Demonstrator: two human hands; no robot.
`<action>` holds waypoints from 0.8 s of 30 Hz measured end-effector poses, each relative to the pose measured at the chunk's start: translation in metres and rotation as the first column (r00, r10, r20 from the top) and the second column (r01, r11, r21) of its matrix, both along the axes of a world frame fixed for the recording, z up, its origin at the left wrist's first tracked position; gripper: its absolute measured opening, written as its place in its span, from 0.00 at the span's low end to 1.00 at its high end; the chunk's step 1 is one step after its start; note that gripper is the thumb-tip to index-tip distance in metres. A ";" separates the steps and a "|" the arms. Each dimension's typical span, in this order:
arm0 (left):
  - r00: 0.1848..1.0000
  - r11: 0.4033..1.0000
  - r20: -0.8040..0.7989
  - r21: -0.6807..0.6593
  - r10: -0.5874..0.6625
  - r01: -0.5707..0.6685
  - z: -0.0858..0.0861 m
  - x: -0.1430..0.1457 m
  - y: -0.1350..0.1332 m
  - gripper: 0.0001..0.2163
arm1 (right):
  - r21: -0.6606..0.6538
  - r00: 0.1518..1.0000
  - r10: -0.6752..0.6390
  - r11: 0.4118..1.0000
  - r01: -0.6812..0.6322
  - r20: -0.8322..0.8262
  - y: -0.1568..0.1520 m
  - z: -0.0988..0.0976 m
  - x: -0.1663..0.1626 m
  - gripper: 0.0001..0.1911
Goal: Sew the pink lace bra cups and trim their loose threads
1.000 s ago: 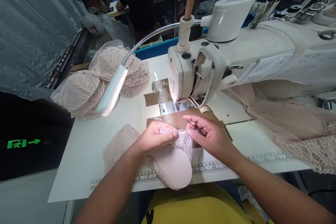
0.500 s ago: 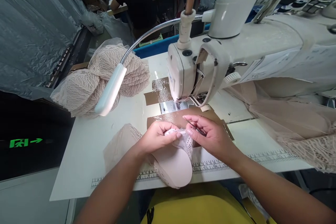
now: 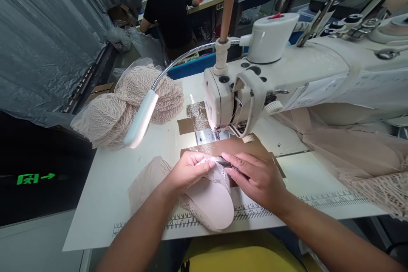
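Note:
My left hand [image 3: 190,171] pinches the upper edge of a pale pink bra cup [image 3: 214,206] trimmed with lace, thumb on top. The cup's smooth rounded end hangs toward the table's front edge. In my right hand [image 3: 259,178] is a pair of small dark thread snips [image 3: 225,163], their pointed blades lying against the lace edge beside my left thumb. My right fingers partly hide the handles. Sheer lace fabric [image 3: 149,178] spreads from the cup to the left, under my left forearm. Just beyond my hands is the sewing machine's needle area [image 3: 219,132].
A white sewing machine [image 3: 267,76] stands behind and to the right. A lamp [image 3: 140,120] on a bendable neck hangs over the left, before stacked lace cups [image 3: 143,89]. Beige mesh and lace [image 3: 360,144] lie at right. A ruler strip [image 3: 255,212] runs along the front. Another person [image 3: 170,12] sits beyond.
The snips have swung from pointing up and away to lying along the lace edge, with my right hand turned over them. The view has shifted slightly; my left hand still holds the cup.

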State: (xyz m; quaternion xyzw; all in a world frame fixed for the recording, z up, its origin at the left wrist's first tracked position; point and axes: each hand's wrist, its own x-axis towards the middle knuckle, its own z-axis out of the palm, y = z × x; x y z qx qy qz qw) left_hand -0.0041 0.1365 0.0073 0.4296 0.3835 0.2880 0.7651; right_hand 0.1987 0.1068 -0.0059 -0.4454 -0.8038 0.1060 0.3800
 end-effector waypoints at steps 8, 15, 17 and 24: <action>1.000 0.999 -0.001 0.032 -0.016 0.016 0.005 0.000 0.000 0.16 | 0.024 0.999 -0.021 1.000 0.020 0.048 0.002 0.002 0.000 0.16; 1.000 0.999 -0.014 0.031 -0.009 0.009 0.006 0.001 0.000 0.15 | 0.034 0.999 -0.029 0.999 0.028 0.044 0.002 0.002 -0.003 0.16; 1.000 0.999 -0.016 0.037 -0.008 0.009 0.006 0.002 0.000 0.15 | 0.040 0.998 -0.032 0.999 0.030 0.051 0.002 0.002 -0.003 0.16; 1.000 1.000 -0.006 -0.003 -0.004 0.004 0.004 0.001 0.001 0.15 | 0.109 0.996 -0.007 0.994 -0.003 0.090 0.001 -0.002 -0.001 0.18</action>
